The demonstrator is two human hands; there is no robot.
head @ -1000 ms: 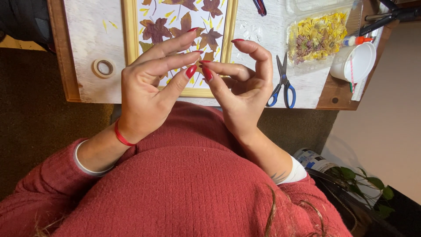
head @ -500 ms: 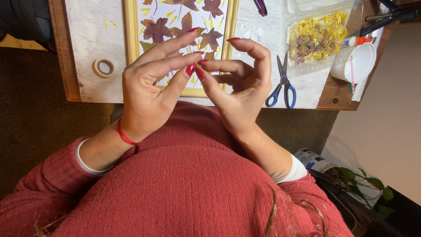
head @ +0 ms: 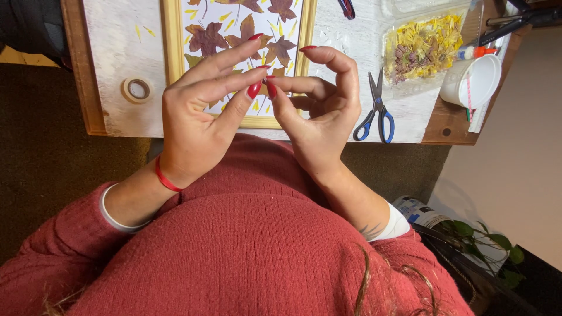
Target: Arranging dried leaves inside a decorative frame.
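My left hand (head: pixel 199 123) and my right hand (head: pixel 319 117) are raised together above the near edge of a light wooden picture frame (head: pixel 171 47). The frame holds pressed maroon leaves (head: pixel 205 38) and small yellow petals on white backing. Both thumbs and the forefingers meet at their red-nailed tips. The other left fingers are stretched out, and the right fingers are curled. Whether something tiny is pinched between the tips I cannot tell. A red band circles my left wrist.
A tape roll (head: pixel 137 89) lies left of the frame on the white-covered table (head: pixel 111 70). Blue-handled scissors (head: pixel 374 114) lie to the right. Past them are a clear tray of dried yellow flowers (head: pixel 422 47), a white cup (head: pixel 471 82) and a small glue bottle (head: pixel 477 52). A potted plant (head: pixel 486 240) stands on the floor.
The hands stay joined at the fingertips. The right forefinger has curled slightly more. Nothing on the table has moved.
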